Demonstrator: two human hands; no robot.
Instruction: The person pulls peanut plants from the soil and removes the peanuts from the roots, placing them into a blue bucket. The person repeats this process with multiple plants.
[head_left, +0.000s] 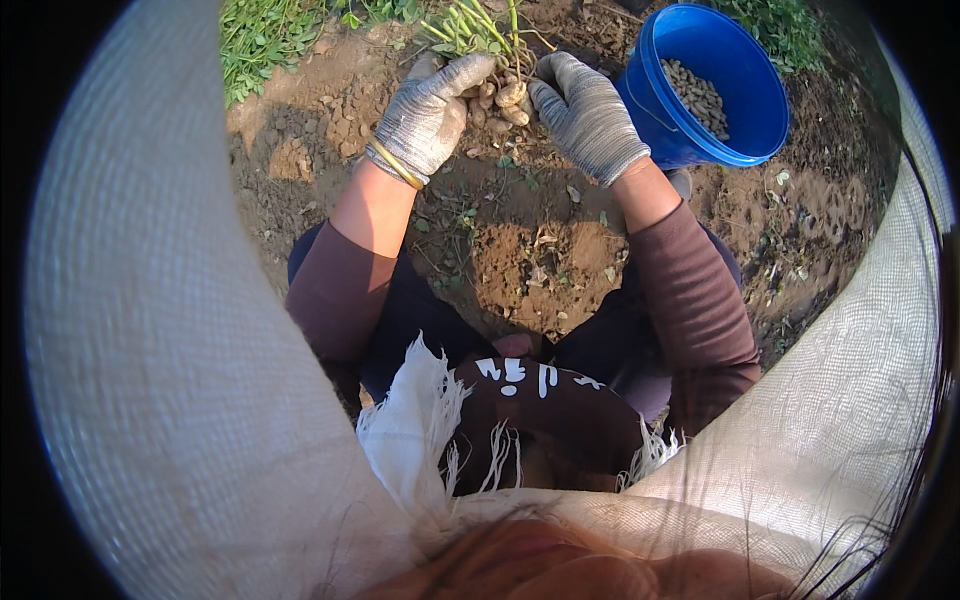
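Note:
At the top of the head view, an uprooted peanut plant (514, 94) shows green cut-looking stems above and a cluster of pale, soil-dusted pods below. My left hand (431, 112), in a grey knitted glove, grips it from the left, with the thumb lying across the base of the stems. From the right, my gloved right hand (589, 112) has its thumb and fingers curled at the roots and pods; its fingertips are partly hidden. A blue plastic bucket (660, 112) stands tilted just right of my right hand. Loose peanuts (696, 97) lie inside it.
Bare brown soil (551, 262) with clods and dry leaves lies between my legs. Green leafy plants (266, 45) cover the upper left, with more foliage (776, 30) behind the bucket. Pale woven cloth (172, 300) hangs down both sides of the view.

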